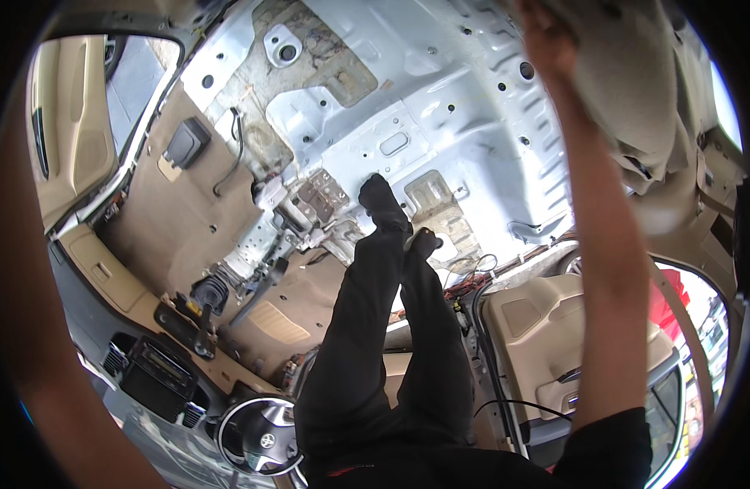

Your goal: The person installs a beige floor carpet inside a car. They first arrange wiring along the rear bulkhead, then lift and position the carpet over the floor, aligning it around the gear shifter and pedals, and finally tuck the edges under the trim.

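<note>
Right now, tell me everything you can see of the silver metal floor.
The silver metal floor looks like glossy sheet metal, pressed with ridges and pierced by scattered round holes; a rounded recess sits near its middle. Rough, stained brownish-grey patches interrupt the shine. It spans the upper centre, bordered at left by brown carpet. The person's dark-covered feet appear to rest on it; the right forearm hides some of its right side.
</note>
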